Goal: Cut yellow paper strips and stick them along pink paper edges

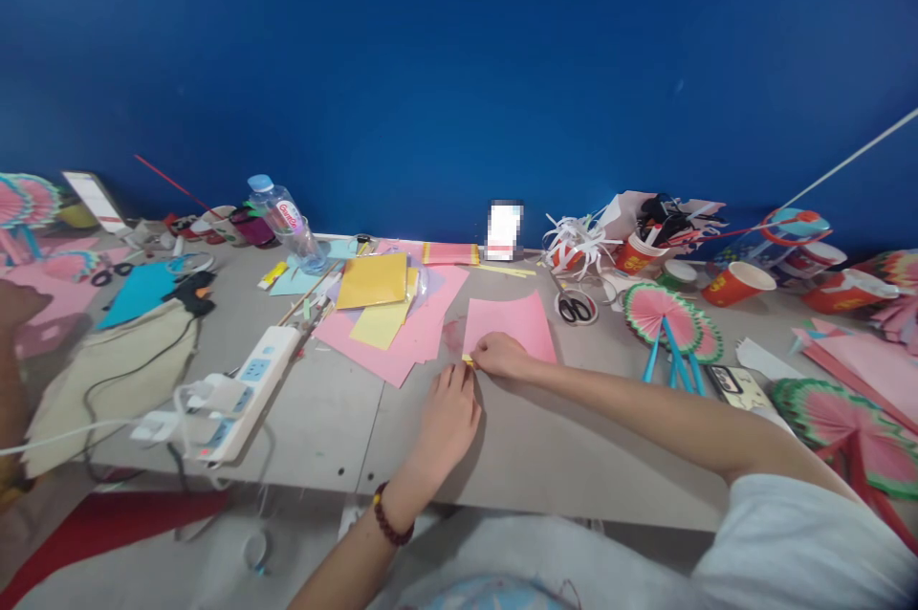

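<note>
Just below the frame's centre, we'd best line the yellow strip (468,359) squarely against the pink sheet (511,318) and press evenly, our left hand (449,407) and right hand (504,358) bent close about it, whether pinching we cannot tell.

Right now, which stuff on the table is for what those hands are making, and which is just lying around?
For the job:
- pink sheet under the right hand
- small yellow piece by the fingertips of that hand and the left hand
- probably the scissors nearby

Just lying about, it seems:
- plastic bottle
- white power strip
</note>
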Tool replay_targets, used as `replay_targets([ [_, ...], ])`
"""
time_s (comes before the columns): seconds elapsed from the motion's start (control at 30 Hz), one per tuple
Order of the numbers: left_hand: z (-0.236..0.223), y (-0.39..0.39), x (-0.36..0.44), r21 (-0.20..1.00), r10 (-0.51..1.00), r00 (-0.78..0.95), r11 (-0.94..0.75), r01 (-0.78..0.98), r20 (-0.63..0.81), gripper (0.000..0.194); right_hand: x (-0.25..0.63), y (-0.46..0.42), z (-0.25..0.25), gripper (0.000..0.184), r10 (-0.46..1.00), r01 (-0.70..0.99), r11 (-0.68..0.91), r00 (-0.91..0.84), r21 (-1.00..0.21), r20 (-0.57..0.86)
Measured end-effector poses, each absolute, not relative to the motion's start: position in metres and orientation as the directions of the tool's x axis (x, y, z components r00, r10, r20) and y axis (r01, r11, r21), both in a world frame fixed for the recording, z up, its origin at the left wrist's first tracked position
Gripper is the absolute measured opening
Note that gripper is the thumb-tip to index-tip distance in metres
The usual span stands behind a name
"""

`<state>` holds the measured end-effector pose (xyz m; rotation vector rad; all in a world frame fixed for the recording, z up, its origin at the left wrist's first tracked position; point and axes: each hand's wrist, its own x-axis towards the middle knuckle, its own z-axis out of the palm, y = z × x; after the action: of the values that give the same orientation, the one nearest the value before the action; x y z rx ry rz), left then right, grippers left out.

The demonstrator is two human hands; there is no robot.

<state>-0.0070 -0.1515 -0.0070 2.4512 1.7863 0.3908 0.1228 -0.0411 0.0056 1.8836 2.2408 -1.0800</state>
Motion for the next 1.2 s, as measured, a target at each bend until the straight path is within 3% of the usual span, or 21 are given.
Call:
replay_targets([
  [0.5, 0.005, -0.145, -0.011, 0.112, 0.914, 0.393, -0.403, 0.908, 0.102, 0.048, 0.124, -0.044, 0.023, 0.022, 0.851, 0.839, 0.002, -0.287, -0.544, -0.440],
  [0.73, 0.005, -0.144, -0.013, 0.114, 0.907, 0.401, -0.415, 0.903, 0.125, 0.044, 0.142, -0.041, 0.025, 0.019, 0.815, 0.824, -0.045, -0.297, -0.564, -0.498],
  [1.03, 0.009, -0.141, -0.014, 0.115, 0.905, 0.407, -0.420, 0.900, 0.121, 0.040, 0.177, -0.044, 0.031, 0.031, 0.786, 0.789, -0.042, -0.352, -0.613, -0.507],
  [1.2, 0.016, -0.137, -0.015, 0.141, 0.913, 0.390, -0.404, 0.904, 0.117, 0.041, 0.180, -0.044, 0.025, 0.033, 0.788, 0.845, 0.015, -0.339, -0.534, -0.514],
])
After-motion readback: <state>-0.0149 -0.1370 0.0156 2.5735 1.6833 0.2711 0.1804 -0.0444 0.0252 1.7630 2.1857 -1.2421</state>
